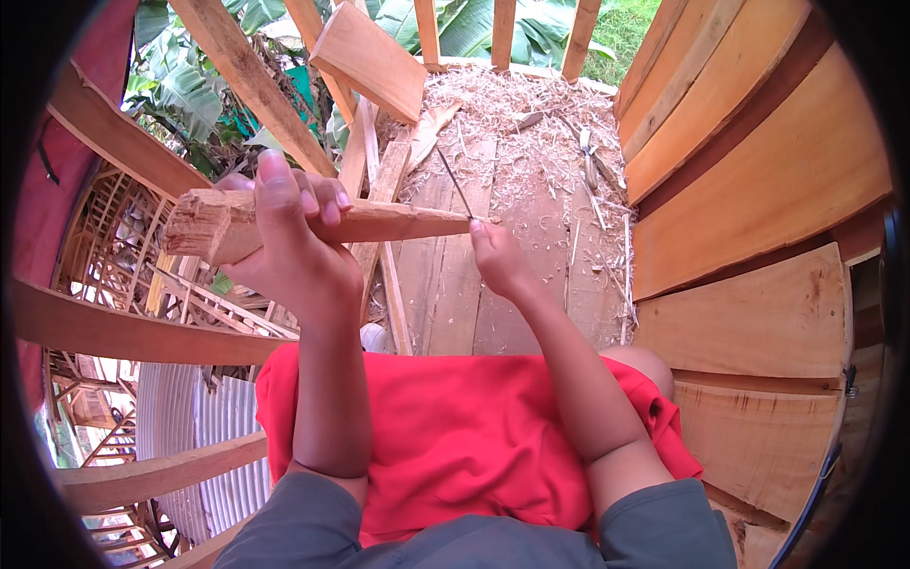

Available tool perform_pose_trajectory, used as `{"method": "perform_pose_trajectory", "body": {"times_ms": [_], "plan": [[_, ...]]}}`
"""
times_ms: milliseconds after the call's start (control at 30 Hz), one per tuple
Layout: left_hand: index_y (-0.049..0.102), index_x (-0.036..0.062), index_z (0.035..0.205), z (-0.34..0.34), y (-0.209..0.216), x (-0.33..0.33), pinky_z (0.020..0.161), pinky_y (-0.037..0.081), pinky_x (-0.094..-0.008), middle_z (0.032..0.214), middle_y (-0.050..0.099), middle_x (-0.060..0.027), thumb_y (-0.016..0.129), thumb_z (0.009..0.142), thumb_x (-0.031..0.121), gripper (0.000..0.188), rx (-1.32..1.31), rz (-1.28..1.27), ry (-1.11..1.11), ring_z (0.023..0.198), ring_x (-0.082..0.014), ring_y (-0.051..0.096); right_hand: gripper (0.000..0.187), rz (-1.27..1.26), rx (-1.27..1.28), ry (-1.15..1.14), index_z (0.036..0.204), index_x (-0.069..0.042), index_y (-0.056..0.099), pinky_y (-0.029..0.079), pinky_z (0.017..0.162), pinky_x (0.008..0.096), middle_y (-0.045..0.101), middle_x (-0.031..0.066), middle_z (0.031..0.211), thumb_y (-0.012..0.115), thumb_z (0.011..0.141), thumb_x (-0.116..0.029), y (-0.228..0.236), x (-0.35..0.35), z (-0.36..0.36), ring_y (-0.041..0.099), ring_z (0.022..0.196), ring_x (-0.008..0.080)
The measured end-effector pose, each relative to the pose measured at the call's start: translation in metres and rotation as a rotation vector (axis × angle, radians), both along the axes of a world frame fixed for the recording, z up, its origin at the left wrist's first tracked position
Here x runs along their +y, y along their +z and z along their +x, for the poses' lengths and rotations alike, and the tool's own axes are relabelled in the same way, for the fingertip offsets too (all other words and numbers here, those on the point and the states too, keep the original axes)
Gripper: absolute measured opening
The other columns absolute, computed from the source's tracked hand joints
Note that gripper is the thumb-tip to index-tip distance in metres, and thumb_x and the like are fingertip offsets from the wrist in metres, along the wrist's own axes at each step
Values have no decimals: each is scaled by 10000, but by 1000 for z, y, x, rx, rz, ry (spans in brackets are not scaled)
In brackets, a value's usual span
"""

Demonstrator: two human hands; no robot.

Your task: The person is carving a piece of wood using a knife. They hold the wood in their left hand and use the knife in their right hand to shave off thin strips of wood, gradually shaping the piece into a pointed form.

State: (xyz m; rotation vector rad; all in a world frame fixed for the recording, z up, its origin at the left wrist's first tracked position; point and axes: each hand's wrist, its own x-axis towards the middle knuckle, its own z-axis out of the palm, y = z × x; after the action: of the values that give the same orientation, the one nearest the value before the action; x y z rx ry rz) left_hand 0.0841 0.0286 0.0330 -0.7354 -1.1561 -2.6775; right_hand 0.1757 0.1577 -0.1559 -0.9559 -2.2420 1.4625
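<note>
2 hands [301, 237] hold wood piece [379, 221], apparently blade [455, 185]; shavings [493, 100] beyond, planks [388, 177] beside.

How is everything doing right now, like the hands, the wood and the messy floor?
Left hand: closed around the wood piece.
Wood piece: held up, narrowing toward the right hand; thick end rough.
Right hand: closed on the thin dark tool.
Thin dark tool: slanting away from the person.
Shavings: scattered over the floorboards.
Red cloth: wrinkled, over the lap.
</note>
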Motion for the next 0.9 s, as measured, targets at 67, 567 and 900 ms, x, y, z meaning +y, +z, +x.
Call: {"method": "perform_pose_trajectory", "body": {"times_ms": [67,567,900], "plan": [[433,96,923,2,-1,2,462,409,-275,587,459,-21,656,855,53,237,8,6,-16,468,-115,452,462,-128,-159,-45,875,18,562,445,735,479,612,245,787,323,1003,-355,-33,19,12,599,783,415],[451,78,897,3,-2,3,481,419,-277,596,467,-21,656,868,56,208,-7,15,43,479,-122,462,480,-52,-88,3,742,17,521,462,685,439,539,175,624,347,1002,-347,17,-7,1,590,667,320],[515,53,813,-23,-4,-2,512,419,-264,634,463,-6,657,870,91,158,-100,11,155,523,-107,470,467,107,114,32,712,20,506,397,609,453,545,210,635,390,1004,-326,33,-26,-8,529,611,364]]}}
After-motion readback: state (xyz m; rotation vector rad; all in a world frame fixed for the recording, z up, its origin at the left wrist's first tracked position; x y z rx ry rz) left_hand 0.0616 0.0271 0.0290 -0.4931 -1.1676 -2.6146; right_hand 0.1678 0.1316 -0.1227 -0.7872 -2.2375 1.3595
